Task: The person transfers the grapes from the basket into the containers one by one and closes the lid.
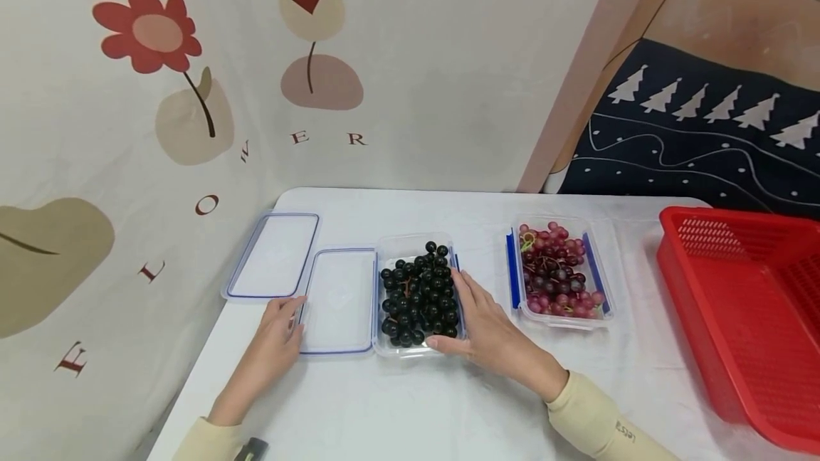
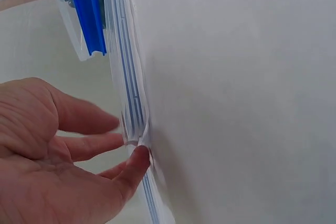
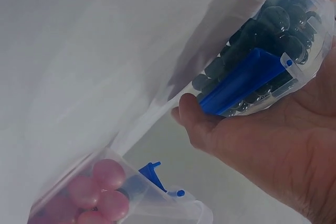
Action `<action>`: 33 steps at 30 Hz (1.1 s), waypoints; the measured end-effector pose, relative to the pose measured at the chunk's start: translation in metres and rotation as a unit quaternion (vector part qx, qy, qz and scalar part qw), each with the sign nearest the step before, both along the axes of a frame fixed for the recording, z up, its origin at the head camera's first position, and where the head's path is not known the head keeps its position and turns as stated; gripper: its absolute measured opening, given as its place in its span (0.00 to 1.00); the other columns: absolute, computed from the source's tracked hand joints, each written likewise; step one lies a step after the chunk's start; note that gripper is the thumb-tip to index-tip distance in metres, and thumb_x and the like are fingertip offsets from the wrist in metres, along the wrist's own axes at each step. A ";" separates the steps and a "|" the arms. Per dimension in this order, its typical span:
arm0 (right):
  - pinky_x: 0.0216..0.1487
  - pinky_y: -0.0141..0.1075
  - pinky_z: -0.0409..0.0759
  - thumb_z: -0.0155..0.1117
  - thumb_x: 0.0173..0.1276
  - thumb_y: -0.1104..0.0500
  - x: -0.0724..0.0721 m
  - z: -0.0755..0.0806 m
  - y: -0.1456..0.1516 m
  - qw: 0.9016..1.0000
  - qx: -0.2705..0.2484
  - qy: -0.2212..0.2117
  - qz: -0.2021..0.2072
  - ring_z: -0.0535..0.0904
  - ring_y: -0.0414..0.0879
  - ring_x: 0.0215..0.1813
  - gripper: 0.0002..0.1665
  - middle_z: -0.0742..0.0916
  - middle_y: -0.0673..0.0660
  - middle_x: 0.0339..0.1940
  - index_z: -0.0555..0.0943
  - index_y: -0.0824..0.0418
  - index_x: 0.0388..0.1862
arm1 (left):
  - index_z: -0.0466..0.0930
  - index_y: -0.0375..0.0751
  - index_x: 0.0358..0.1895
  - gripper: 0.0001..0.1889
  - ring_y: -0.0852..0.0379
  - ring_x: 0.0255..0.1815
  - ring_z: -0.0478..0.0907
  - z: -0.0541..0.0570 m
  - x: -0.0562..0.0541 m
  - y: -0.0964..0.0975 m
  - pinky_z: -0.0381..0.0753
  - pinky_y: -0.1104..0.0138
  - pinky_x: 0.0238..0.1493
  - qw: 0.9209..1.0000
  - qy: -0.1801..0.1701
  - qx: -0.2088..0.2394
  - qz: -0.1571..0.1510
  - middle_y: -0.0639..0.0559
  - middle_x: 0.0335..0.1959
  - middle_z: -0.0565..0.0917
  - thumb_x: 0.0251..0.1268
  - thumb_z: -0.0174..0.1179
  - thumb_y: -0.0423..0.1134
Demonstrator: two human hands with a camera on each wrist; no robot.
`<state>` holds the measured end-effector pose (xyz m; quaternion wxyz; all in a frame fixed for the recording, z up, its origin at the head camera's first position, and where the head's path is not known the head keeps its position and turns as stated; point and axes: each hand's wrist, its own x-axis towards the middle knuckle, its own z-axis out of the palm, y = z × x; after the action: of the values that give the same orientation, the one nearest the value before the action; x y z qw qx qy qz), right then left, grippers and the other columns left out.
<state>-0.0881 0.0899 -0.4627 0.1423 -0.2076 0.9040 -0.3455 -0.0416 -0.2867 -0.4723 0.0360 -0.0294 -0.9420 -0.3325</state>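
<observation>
A clear plastic food container point(image 1: 403, 353) on the white table is filled with black grapes point(image 1: 419, 297). My right hand point(image 1: 493, 336) holds its right side, with the thumb at the front rim and the fingers along the blue latch point(image 3: 244, 80). Flat against the container's left side lies a clear lid point(image 1: 339, 301) with a blue seal. My left hand point(image 1: 275, 340) pinches the lid's left edge between thumb and fingers, and the left wrist view shows this edge point(image 2: 128, 72) close up.
A second lid point(image 1: 272, 258) lies at the back left. Another container point(image 1: 566, 320) holds red and purple grapes point(image 1: 557, 272), its blue latches unfastened. On the right stands a red plastic basket point(image 1: 717, 347). A printed cloth wall point(image 1: 448, 105) rises behind the table.
</observation>
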 end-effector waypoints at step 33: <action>0.80 0.72 0.49 0.72 0.70 0.27 0.001 -0.001 0.002 1.000 -0.024 -0.013 -0.001 0.46 0.67 0.89 0.73 0.50 0.63 0.92 0.38 0.53 0.94 | 0.71 0.27 0.78 0.26 0.62 0.27 0.66 0.020 -0.001 -0.039 0.69 0.68 0.25 0.989 -0.054 0.133 0.019 0.34 0.54 0.79 0.81 0.57 0.22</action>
<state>-0.0869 0.0915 -0.4639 0.1486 -0.2050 0.8938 -0.3700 -0.0428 -0.3258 -0.4522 -0.0048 0.0117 -0.8904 -0.4550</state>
